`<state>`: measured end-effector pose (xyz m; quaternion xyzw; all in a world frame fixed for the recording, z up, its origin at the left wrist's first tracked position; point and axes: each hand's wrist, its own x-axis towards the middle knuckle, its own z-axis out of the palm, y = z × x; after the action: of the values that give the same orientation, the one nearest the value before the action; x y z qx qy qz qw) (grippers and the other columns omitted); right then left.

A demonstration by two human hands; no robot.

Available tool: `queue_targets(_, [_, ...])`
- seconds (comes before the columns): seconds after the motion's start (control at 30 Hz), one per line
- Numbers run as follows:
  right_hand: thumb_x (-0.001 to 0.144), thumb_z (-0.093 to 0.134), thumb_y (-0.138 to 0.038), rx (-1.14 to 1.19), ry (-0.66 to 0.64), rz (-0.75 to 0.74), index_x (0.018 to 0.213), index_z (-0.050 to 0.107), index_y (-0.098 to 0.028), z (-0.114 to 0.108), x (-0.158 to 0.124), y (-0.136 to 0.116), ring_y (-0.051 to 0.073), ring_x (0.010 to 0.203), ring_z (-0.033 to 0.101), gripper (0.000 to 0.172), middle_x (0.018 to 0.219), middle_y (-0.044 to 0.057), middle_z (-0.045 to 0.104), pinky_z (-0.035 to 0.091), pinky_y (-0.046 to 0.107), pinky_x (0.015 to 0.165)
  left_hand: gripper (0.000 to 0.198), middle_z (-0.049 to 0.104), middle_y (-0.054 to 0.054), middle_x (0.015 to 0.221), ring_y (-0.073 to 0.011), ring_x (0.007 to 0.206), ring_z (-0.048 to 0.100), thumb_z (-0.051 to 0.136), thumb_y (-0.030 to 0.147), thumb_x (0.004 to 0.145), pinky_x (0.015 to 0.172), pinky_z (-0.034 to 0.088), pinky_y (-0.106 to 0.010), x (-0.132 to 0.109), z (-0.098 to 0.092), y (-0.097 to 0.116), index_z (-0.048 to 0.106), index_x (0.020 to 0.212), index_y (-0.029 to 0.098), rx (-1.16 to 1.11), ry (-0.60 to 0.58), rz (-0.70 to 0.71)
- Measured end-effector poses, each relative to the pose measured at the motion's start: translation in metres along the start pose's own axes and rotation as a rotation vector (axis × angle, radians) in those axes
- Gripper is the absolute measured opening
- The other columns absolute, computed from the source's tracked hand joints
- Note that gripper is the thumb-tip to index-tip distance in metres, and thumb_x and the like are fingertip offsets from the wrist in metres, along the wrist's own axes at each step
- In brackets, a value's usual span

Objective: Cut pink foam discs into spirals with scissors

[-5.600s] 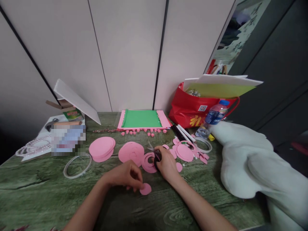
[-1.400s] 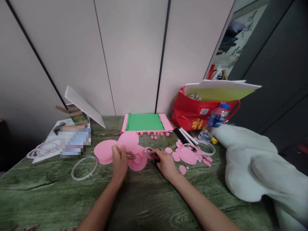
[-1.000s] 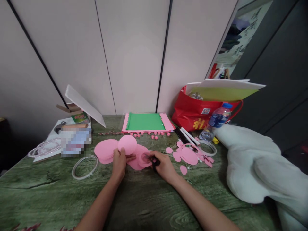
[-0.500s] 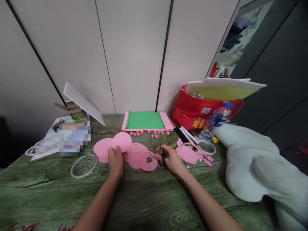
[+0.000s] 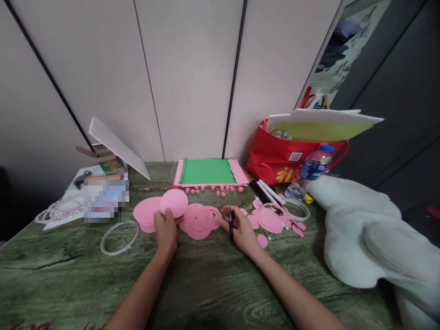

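Note:
My left hand (image 5: pixel 165 231) pinches a round pink paper disc (image 5: pixel 174 201) by its lower edge, above a larger pink disc (image 5: pixel 146 213) on the table. Black scissors (image 5: pixel 231 225) are held in my right hand (image 5: pixel 244 231), blades pointing away from me. Its fingertips are at the right edge of a pink paper ring (image 5: pixel 211 217), which overlaps other pink spiral-cut pieces (image 5: pixel 195 225) between my hands. Right of that hand lie pink discs and scraps (image 5: pixel 270 221), with one small disc (image 5: pixel 262 241) beside the wrist.
Green and pink sheets (image 5: pixel 207 172) lie at the back, small pink rolls (image 5: pixel 223 194) before them. At the right stand a red bag (image 5: pixel 271 158), a bottle (image 5: pixel 311 172) and a white plush (image 5: pixel 357 229). Tape rolls (image 5: pixel 104 242) and a white board (image 5: pixel 118 145) are left.
The pink ring has moved up and left onto the spiral pieces, along with my right hand. The small disc beside my right wrist now shows. My left hand has barely moved.

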<state>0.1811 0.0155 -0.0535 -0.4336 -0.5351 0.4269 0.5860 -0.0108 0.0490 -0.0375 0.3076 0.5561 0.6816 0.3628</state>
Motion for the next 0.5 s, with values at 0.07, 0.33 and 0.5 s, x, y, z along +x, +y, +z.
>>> queue_targets(0.07, [0.063, 0.075, -0.039, 0.031, -0.054, 0.009, 0.093, 0.055, -0.021, 0.002, 0.0, -0.001, 0.022, 0.084, 0.063, 0.04, 0.091, 0.007, 0.066, 0.051, 0.037, 0.076, 0.009, 0.052, 0.002, 0.071, -0.011, 0.053, 0.057, 0.051, 0.022, 0.075, 0.049, 0.051, -0.028, 0.001, 0.001, -0.001, 0.045, 0.073, 0.016, -0.006, -0.047, -0.033])
queue_targets(0.33, [0.067, 0.072, -0.039, 0.103, -0.023, -0.012, 0.096, 0.056, -0.021, 0.003, -0.003, -0.019, 0.02, 0.078, 0.065, 0.038, 0.084, 0.005, 0.068, 0.051, 0.032, 0.07, 0.025, 0.052, 0.008, 0.054, -0.0086, 0.044, 0.051, 0.059, 0.037, 0.07, 0.043, 0.041, -0.02, -0.004, 0.001, 0.023, 0.046, 0.079, 0.018, -0.077, -0.191, -0.01])
queue_targets(0.5, [0.059, 0.077, -0.038, 0.124, -0.007, 0.017, 0.091, 0.057, -0.019, 0.008, -0.005, -0.02, 0.017, 0.063, 0.063, 0.043, 0.071, 0.002, 0.067, 0.049, 0.028, 0.061, 0.031, 0.059, 0.003, 0.053, -0.0142, 0.043, 0.058, 0.07, 0.037, 0.061, 0.041, 0.046, -0.024, -0.035, 0.01, 0.034, 0.051, 0.073, 0.016, -0.059, -0.551, -0.128])
